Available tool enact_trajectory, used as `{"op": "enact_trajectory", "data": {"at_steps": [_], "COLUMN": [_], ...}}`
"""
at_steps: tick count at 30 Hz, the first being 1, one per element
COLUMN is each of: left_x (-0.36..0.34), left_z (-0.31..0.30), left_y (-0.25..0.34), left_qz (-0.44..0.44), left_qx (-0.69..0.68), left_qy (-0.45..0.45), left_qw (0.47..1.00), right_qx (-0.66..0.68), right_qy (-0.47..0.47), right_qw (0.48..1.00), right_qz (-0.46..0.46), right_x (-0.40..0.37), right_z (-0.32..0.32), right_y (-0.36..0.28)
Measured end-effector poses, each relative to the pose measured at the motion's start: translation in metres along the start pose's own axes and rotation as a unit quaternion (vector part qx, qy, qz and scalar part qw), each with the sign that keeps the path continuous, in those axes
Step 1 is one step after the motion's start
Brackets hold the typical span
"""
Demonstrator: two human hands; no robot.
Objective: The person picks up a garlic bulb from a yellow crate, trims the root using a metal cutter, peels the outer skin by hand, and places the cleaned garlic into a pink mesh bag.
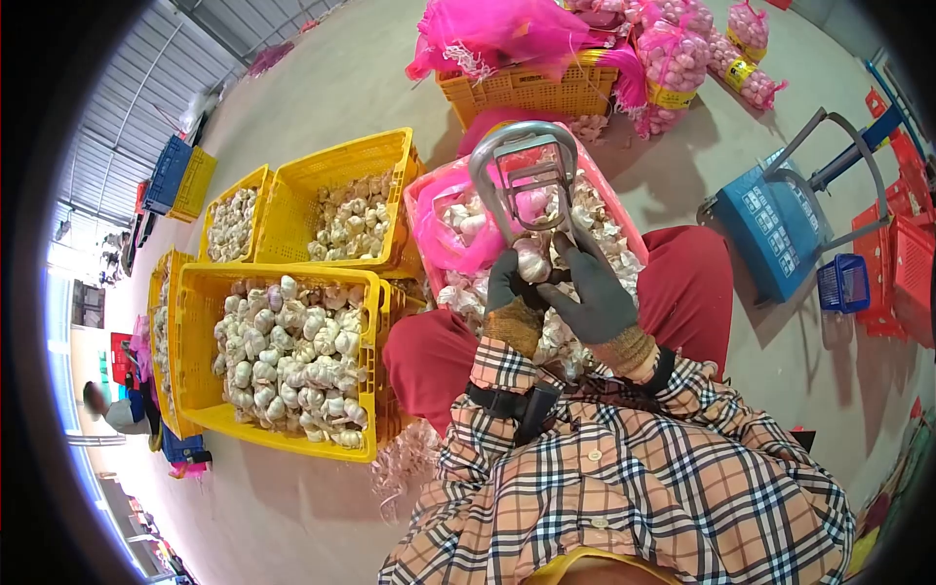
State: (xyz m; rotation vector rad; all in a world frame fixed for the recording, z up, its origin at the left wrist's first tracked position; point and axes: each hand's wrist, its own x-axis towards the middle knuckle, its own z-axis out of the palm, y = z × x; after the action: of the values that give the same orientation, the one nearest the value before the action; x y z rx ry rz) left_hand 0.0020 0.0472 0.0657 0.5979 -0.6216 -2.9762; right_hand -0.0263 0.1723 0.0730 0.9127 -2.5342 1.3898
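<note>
A garlic bulb (pixel 532 261) is between my gloved hands, above a pink crate (pixel 629 226) that holds loose garlic and papery skins. My left hand (pixel 513 292) is closed around the bulb's left side. From the right, the thumb and forefinger of my right hand (pixel 597 297) close on the same bulb. Just beyond my fingers stands a curved grey metal frame (pixel 482 174) with a smaller bracket inside it; its lower end is partly hidden by my hands. A bright pink mesh bag (pixel 444 234) lies in the crate's left side.
Yellow crates (pixel 278 444) of garlic bulbs stand to my left. Ahead, an orange crate (pixel 497 97) carries pink mesh bags, beside filled bags (pixel 673 63). A blue boxy device (pixel 765 229) with a tubular frame and a small blue basket (pixel 843 283) are right. A person (pixel 127 414) is far left.
</note>
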Motion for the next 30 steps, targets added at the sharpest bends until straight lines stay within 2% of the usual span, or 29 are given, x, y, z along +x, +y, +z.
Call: {"op": "enact_trajectory", "data": {"at_steps": [2,4,5,6,7,8,9,10,12,13,16,17,18,20,21,22,23,24,26,27,28,29,30], "left_x": [0.010,0.021,0.028,0.028,0.014,0.002,-0.002,-0.011,-0.014,-0.016,-0.022,-0.021,-0.022,-0.024,-0.025,-0.029,-0.031,-0.031,-0.028,-0.028,-0.027,-0.027,-0.025], "left_z": [-0.010,-0.021,-0.033,-0.048,-0.045,-0.047,-0.055,-0.053,-0.058,-0.050,-0.034,-0.040,-0.041,-0.038,-0.037,-0.038,-0.039,-0.041,-0.047,-0.050,-0.051,-0.050,-0.049], "left_y": [-0.004,-0.004,-0.003,-0.006,-0.006,-0.010,-0.020,-0.024,-0.035,-0.037,-0.030,-0.029,-0.029,-0.028,-0.027,-0.025,-0.023,-0.022,-0.020,-0.019,-0.019,-0.022,-0.026], "left_qz": [0.031,0.114,0.096,0.098,0.054,0.009,0.015,0.023,0.006,0.066,0.087,0.081,0.082,0.040,0.038,0.018,-0.001,-0.001,-0.018,-0.014,-0.012,0.046,0.103], "left_qx": [-0.016,0.124,0.053,0.053,0.012,-0.030,-0.012,0.017,-0.101,-0.037,0.008,0.032,0.033,0.031,0.031,0.004,-0.023,-0.024,-0.120,-0.101,-0.099,-0.044,0.011], "left_qy": [-0.016,-0.007,-0.005,-0.006,0.030,0.067,0.127,0.144,0.081,0.105,0.084,0.074,0.073,0.079,0.080,0.062,0.044,0.046,0.000,-0.019,-0.018,0.014,0.046], "left_qw": [0.999,0.986,0.994,0.994,0.998,0.997,0.992,0.989,0.992,0.992,0.993,0.993,0.993,0.996,0.996,0.998,0.999,0.999,0.993,0.995,0.995,0.998,0.994], "right_qx": [0.004,0.010,0.038,0.065,0.065,0.145,0.223,0.224,0.007,0.060,0.097,0.066,0.067,0.262,0.261,0.393,0.508,0.508,0.683,0.473,0.475,0.258,0.020], "right_qy": [-0.011,-0.024,-0.019,-0.014,-0.014,-0.026,-0.040,-0.044,-0.159,-0.107,-0.085,-0.018,-0.017,-0.059,-0.059,-0.101,-0.139,-0.140,-0.123,-0.175,-0.177,-0.215,-0.235], "right_qw": [1.000,0.999,0.998,0.996,0.996,0.982,0.957,0.956,0.986,0.992,0.991,0.997,0.997,0.963,0.963,0.903,0.803,0.802,0.641,0.775,0.774,0.903,0.962], "right_qz": [0.023,0.043,0.051,0.058,0.057,0.118,0.180,0.186,0.049,0.034,0.024,-0.027,-0.028,0.002,0.004,0.145,0.279,0.280,0.327,0.381,0.379,0.268,0.137], "right_x": [0.006,0.008,0.005,0.004,0.002,-0.002,-0.006,-0.008,-0.010,-0.014,-0.012,-0.014,-0.015,-0.015,-0.016,-0.013,-0.011,-0.011,-0.004,0.000,-0.002,-0.008,-0.017], "right_z": [0.003,0.004,0.007,0.010,0.013,0.014,0.015,0.013,0.007,0.014,0.018,0.016,0.017,0.015,0.010,-0.001,-0.008,-0.012,-0.024,-0.035,-0.030,-0.023,-0.014], "right_y": [-0.007,-0.009,-0.008,-0.006,-0.002,0.003,0.007,0.007,0.004,0.003,0.013,0.005,0.007,0.008,0.009,0.000,-0.004,-0.001,0.010,0.011,0.013,0.016,0.022]}}
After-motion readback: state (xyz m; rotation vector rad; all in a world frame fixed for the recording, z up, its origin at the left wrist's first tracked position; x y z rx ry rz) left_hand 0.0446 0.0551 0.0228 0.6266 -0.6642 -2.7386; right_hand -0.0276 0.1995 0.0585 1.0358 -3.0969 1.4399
